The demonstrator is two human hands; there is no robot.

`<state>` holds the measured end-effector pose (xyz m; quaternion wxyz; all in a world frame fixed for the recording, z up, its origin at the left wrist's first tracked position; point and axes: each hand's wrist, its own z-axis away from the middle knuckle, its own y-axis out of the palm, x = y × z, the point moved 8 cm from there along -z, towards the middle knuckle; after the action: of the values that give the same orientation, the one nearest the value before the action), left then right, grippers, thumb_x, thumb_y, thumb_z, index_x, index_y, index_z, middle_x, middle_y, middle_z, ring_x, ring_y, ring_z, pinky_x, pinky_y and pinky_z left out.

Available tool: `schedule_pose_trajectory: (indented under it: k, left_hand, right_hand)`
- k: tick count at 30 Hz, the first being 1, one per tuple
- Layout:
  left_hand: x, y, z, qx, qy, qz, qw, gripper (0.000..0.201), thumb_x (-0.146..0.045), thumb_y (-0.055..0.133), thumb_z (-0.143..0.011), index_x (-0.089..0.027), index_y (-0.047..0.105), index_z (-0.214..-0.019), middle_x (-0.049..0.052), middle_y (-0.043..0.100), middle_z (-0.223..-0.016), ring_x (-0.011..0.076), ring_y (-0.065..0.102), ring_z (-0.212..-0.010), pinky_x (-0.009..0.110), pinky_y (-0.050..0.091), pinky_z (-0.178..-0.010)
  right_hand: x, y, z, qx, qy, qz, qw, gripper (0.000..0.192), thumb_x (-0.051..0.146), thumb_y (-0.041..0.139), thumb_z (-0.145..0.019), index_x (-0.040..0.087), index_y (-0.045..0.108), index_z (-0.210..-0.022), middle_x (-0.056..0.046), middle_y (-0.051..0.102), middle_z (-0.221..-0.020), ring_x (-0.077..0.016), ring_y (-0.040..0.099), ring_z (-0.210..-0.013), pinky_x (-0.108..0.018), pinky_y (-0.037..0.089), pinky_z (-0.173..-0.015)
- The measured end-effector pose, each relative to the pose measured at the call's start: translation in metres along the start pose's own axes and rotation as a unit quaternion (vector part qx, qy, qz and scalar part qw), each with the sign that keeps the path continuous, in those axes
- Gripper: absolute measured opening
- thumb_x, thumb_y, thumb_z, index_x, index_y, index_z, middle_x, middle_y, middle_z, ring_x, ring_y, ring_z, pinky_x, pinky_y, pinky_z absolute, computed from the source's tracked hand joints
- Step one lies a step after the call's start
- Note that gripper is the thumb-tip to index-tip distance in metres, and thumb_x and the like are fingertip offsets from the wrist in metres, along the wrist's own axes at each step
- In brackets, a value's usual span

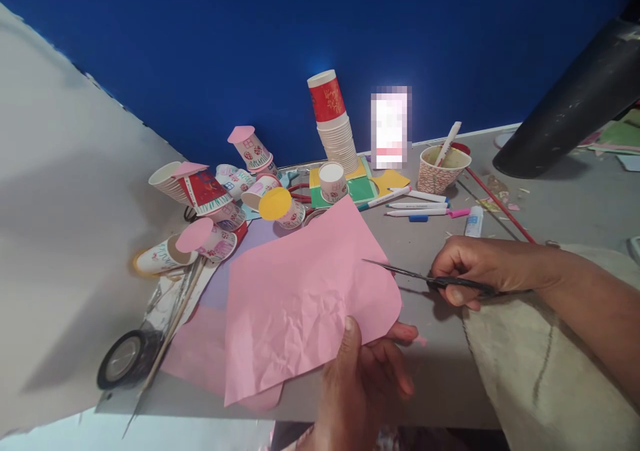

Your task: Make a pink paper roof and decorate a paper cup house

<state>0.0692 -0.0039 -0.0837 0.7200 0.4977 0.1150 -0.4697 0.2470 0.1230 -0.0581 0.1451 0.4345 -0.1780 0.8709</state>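
Note:
A creased sheet of pink paper (295, 284) is held up over the table by my left hand (355, 364). The thumb presses on its face near the lower edge, with the fingers behind and below. My right hand (465, 271) grips black-handled scissors (400, 269). Their blades point left and reach the right edge of the sheet; one blade lies across its face and the other is partly hidden behind it. The sheet's right corner has a curved edge. Under it lie more pink paper (200, 351) and a purple sheet (220, 287).
Decorated paper cups (210, 194) crowd the left back, near a tall cup stack (335, 131). Markers (417, 205), a glue tube (474, 221) and a patterned cup (443, 171) stand right of centre. Black tape (123, 357) lies at left, a beige cloth (530, 357) at right.

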Motion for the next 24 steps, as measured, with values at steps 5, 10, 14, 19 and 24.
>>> schedule_pose_trajectory:
  k: [5,10,14,19,24]
  left_hand:
    - [-0.003,0.001,0.006,0.004,-0.015,-0.005,1.0,0.078,-0.078,0.049,-0.1,-0.009,0.084,-0.108,0.003,0.061,-0.061,0.0158,0.051,-0.06,0.031,0.04,-0.074]
    - [-0.003,0.001,0.008,0.007,-0.01,-0.002,1.0,0.074,-0.075,0.049,-0.102,-0.01,0.085,-0.106,0.003,0.061,-0.061,0.0157,0.051,-0.06,0.031,0.041,-0.076]
    - [-0.003,0.001,0.008,0.007,-0.002,0.003,1.0,0.073,-0.075,0.052,-0.1,-0.011,0.086,-0.104,0.003,0.06,-0.059,0.0151,0.049,-0.056,0.031,0.04,-0.072]
    - [-0.003,0.0,0.012,-0.015,-0.021,0.0,1.0,0.074,-0.076,0.051,-0.099,-0.01,0.087,-0.098,0.005,0.06,-0.058,0.0149,0.05,-0.056,0.03,0.04,-0.068]
    - [-0.001,0.0,0.016,-0.022,-0.045,-0.005,0.999,0.075,-0.076,0.05,-0.1,-0.01,0.086,-0.097,0.005,0.062,-0.06,0.015,0.051,-0.056,0.029,0.04,-0.065]
  right_hand:
    - [-0.002,0.001,0.0,0.009,0.008,0.006,1.0,0.065,0.081,0.077,-0.077,0.017,0.07,-0.067,-0.002,0.064,-0.056,-0.0095,0.041,-0.05,-0.024,0.026,-0.05]
    - [-0.002,0.002,-0.001,0.006,0.002,0.003,1.0,0.063,0.079,0.08,-0.076,0.017,0.07,-0.066,-0.002,0.065,-0.058,-0.0087,0.04,-0.048,-0.025,0.024,-0.047]
    - [-0.003,0.001,-0.001,0.002,-0.004,0.012,1.0,0.062,0.077,0.08,-0.078,0.017,0.07,-0.065,-0.002,0.065,-0.056,-0.0098,0.044,-0.049,-0.025,0.026,-0.049]
    - [-0.002,0.004,0.0,0.016,-0.006,0.017,1.0,0.064,0.078,0.078,-0.079,0.016,0.067,-0.066,-0.003,0.067,-0.058,-0.009,0.042,-0.05,-0.027,0.026,-0.049]
    - [0.001,0.005,0.001,0.015,-0.008,0.026,1.0,0.067,0.082,0.076,-0.078,0.017,0.065,-0.065,-0.002,0.066,-0.058,-0.0086,0.04,-0.049,-0.026,0.024,-0.048]
